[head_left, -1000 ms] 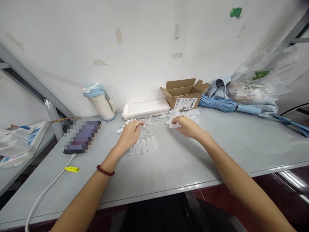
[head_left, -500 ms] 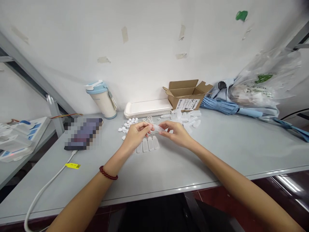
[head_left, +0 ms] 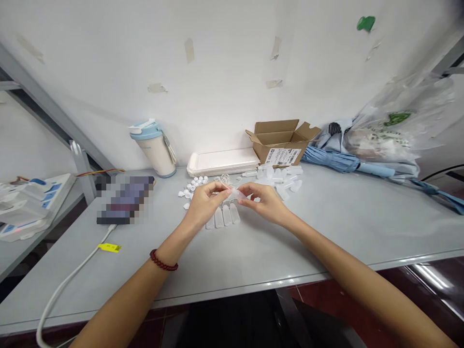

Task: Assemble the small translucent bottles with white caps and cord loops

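Between my hands is a small translucent plastic bottle (head_left: 237, 194), tilted above the table. My right hand (head_left: 264, 200) pinches its body between thumb and fingers. My left hand (head_left: 209, 200) is closed at its other end, fingertips together; a thin white cord seems to run there, though the fingers hide the detail. Just below lie several similar flat translucent bottles (head_left: 226, 215) in a row, with thin cord at their tops. Small white caps (head_left: 195, 182) are scattered left of my hands. A loose bundle of white cord (head_left: 225, 178) sits behind them.
More translucent bottles (head_left: 286, 178) lie in a pile on the right. Behind stand stacked white trays (head_left: 224, 158) and an open cardboard box (head_left: 281, 145). A tumbler (head_left: 154, 150) and a phone (head_left: 126, 200) with a cable are left; a folded blue umbrella (head_left: 333, 159) lies right.
My left fingertips have shifted slightly right along the bottle's end. My right hand stays almost in place, and the view has moved a little.
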Tool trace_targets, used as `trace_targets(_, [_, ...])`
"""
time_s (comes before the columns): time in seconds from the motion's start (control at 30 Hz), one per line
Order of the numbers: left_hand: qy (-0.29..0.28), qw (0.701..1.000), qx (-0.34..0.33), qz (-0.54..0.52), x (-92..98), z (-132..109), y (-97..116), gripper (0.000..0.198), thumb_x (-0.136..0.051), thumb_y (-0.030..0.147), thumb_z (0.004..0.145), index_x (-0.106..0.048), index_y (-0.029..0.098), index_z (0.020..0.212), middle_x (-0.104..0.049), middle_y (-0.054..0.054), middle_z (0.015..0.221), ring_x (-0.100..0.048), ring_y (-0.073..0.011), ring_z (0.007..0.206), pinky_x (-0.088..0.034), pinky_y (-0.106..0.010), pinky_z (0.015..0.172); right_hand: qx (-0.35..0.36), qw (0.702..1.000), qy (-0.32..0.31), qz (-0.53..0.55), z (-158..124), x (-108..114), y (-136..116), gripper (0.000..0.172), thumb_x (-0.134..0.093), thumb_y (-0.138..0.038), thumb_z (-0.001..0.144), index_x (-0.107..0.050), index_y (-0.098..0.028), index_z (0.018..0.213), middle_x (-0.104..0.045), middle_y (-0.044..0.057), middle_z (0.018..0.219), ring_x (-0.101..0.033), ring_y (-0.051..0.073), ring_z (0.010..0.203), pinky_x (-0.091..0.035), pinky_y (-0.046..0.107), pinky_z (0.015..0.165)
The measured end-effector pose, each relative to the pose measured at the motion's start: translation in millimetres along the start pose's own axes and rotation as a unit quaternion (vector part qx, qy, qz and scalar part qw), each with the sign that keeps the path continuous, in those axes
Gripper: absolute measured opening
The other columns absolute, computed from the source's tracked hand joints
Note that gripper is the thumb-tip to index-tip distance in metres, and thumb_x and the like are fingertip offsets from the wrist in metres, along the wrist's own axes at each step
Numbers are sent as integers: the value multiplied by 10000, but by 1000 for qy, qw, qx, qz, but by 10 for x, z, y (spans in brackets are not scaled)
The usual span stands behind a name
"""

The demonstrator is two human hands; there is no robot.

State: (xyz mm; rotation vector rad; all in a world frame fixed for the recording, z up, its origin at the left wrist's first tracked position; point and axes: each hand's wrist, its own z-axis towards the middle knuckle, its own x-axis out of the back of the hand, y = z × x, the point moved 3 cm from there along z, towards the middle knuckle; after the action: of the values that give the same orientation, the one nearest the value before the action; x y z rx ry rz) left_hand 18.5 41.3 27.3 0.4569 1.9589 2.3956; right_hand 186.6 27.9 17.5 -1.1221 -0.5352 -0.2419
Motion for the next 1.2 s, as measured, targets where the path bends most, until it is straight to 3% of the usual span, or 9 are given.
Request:
trace_targets(0.17, [3,1000,-9,-10,1,7,-19,221,-690,370,715,-664,158,773,-659,-25,809,-595,-159,772,-464,-280,728,16,1000,23,12,-10,-17,-24,168,-653,-237,763,-645,-171,917,-681,50,892,-615,166,817,-483,285,673])
trace_targets(0.37, [-14,998,-5,-57,-3,1,-35,253,-728,341,687,-666,152,844,-674,-42,888,-628,-184,857,-501,-314,796,-20,998,43,51,-38,-58,-25,257,-671,-267,741,-617,-175,975,-649,50,890,-617,172,833,-511,303,691])
trace_targets(0.53, [-22,995,-6,-98,-26,12,-53,320,-727,300,687,-632,142,949,-677,-54,905,-634,-197,910,-513,-350,837,-41,989,13,140,-49,-109,-35,333,-616,-325,785,-553,-199,1087,-609,23,851,-637,136,661,-514,258,543])
trace_targets(0.67, [-14,993,1,-121,-52,11,-45,412,-736,258,665,-583,129,1025,-668,-73,945,-627,-203,941,-513,-367,849,-40,992,7,122,-57,-114,-57,365,-602,-286,794,-522,-203,1141,-594,32,921,-659,131,659,-520,262,578])
trace_targets(0.83, [21,996,-8,-85,-59,-4,-51,428,-707,255,686,-534,131,1057,-644,-82,961,-631,-186,891,-514,-374,840,-39,993,31,108,-43,-103,-19,253,-602,-271,788,-573,-190,1026,-615,41,944,-658,131,659,-518,276,619])
trace_targets(0.93, [79,993,-79,33,-32,-25,-40,354,-645,243,744,-528,148,1064,-620,-84,991,-620,-180,869,-524,-365,789,-59,991,41,109,-27,-96,17,192,-605,-285,786,-589,-171,940,-635,43,898,-653,140,663,-510,271,600])
trace_targets(1.0, [97,968,-174,152,-41,-53,-3,273,-601,213,779,-546,158,1041,-609,-83,1000,-601,-189,886,-518,-366,777,-75,990,53,108,-18,-86,41,192,-620,-295,774,-590,-162,908,-636,45,879,-648,142,655,-507,271,589])
trace_targets(1.1, [50,905,-311,287,-127,-110,40,236,-573,181,810,-557,168,1045,-601,-90,1030,-559,-220,979,-488,-405,851,-103,985,70,120,-6,-71,85,224,-658,-314,739,-579,-155,878,-628,47,874,-635,137,624,-510,275,568])
trace_targets(1.2, [-8,868,-365,337,-211,-149,37,281,-586,180,817,-537,174,1094,-593,-98,1081,-516,-243,1053,-463,-436,908,-125,979,65,147,5,-68,117,250,-689,-329,707,-575,-149,838,-623,39,842,-616,126,577,-503,267,522])
